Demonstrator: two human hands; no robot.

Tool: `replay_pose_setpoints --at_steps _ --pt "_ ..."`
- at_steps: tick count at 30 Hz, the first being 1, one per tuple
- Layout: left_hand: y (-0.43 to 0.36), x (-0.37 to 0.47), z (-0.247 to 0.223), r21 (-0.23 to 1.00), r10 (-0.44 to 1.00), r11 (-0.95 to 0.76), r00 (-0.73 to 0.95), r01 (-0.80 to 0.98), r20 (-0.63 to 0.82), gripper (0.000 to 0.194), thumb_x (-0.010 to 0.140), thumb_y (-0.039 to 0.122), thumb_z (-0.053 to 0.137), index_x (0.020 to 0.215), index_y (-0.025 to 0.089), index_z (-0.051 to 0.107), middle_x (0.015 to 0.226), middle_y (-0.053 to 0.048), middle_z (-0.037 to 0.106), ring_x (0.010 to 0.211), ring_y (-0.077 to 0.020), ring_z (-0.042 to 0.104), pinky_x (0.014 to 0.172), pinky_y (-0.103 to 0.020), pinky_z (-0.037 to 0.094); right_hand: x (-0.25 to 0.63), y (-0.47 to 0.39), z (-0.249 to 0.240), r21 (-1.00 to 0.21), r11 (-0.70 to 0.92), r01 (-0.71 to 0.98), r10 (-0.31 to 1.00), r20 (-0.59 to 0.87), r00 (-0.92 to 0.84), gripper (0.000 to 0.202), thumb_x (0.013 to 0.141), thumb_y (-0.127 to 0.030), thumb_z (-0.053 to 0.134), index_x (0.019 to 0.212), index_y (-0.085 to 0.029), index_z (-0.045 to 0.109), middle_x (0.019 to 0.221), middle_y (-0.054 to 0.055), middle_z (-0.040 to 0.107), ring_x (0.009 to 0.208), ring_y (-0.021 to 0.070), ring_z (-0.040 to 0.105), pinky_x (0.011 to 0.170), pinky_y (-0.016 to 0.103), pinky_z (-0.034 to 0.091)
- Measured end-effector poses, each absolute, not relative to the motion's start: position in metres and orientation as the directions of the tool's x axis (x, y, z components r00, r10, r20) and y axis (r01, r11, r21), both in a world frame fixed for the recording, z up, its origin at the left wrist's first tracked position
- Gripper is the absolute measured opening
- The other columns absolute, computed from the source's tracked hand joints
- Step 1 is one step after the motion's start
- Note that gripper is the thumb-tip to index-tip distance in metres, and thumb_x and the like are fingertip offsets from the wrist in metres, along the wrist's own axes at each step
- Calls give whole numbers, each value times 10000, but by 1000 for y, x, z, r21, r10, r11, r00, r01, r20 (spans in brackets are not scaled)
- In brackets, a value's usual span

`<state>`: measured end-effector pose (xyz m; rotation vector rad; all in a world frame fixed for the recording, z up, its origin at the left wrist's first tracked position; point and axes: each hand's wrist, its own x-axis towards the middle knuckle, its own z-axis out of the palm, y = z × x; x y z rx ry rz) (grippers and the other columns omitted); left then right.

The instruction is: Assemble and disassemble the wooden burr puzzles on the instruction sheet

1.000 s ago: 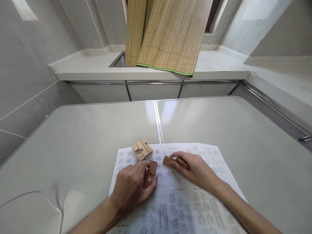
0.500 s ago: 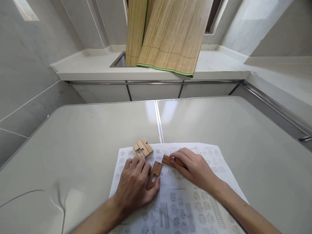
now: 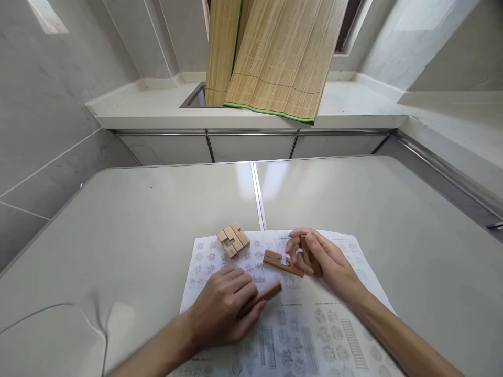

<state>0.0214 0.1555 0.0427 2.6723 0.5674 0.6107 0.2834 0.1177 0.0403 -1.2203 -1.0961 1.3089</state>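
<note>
My left hand (image 3: 227, 309) is closed around a reddish-brown wooden puzzle piece (image 3: 271, 291), whose far end sticks out past the thumb toward the right. In my right hand (image 3: 320, 256) a second brown puzzle piece (image 3: 313, 263) stands on edge between thumb and fingers. A third brown puzzle piece (image 3: 275, 257), notched along one side, lies flat on the paper just left of my right fingers, which hide part of its edge. Several pale wooden blocks (image 3: 237, 235), set side by side with a gap in the middle, lie at the paper's upper left edge.
Beneath my hands is a white sheet (image 3: 306, 324) printed with small puzzle drawings. It lies on a glossy table (image 3: 118, 230) with a metal seam (image 3: 257, 196). A white cable (image 3: 94, 330) runs at the left. Beyond stand a counter (image 3: 149, 107) and a hanging bamboo mat (image 3: 281, 63).
My left hand has lifted and turned its piece, which lay flatter before. My right hand has picked up a brown piece and shifted right, uncovering more of the flat notched one.
</note>
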Motion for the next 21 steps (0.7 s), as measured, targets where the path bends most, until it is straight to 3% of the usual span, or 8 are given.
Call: replay_pose_setpoints --at_steps 3,5,9,12,17,21 --pt "155 18 46 577 400 -795 877 186 268 167 1037 211 490 885 216 560 652 24 598 543 -150 536 544 -293 389 276 114 40 -929 -164 -331 984 -132 -119 368 1086 -611 453 1102 -271 594 903 43 734 444 121 474 396 248 264" --pt "153 16 49 687 428 -700 884 193 188 146 1067 241 449 970 220 557 646 40 597 522 -144 533 539 -279 401 269 111 39 -880 -247 -406 964 -180 -195 415 1053 -665 482 1140 -277 601 878 48 734 455 125 461 392 230 174" --pt "150 16 58 822 476 -518 878 237 47 213 1110 315 348 1059 233 538 723 29 611 572 -146 545 570 -256 448 258 107 41 -785 -392 -481 911 -257 -323 634 993 -781 477 1307 -260 661 1071 112 741 771 198 577 544 265 356" --pt "148 17 61 857 498 -441 867 269 -16 238 1119 326 304 1092 237 524 757 29 578 614 -150 525 620 -262 466 253 105 41 -759 -444 -476 884 -285 -371 683 984 -802 454 1384 -290 663 1269 123 700 953 234 593 642 289 402" --pt "149 21 60 876 503 -324 849 357 -159 282 1127 363 286 1141 216 527 771 30 519 638 -152 478 639 -285 413 250 98 27 -835 -387 -391 905 -263 -334 619 1025 -735 433 1531 -398 553 1461 91 628 943 238 597 675 327 435" --pt "149 21 58 885 509 -269 836 379 -203 290 1130 397 299 1139 211 521 765 36 486 639 -146 450 638 -283 378 250 90 14 -916 -288 -279 942 -217 -257 650 1037 -740 363 1611 -444 434 1578 60 529 1219 310 568 847 431 541"
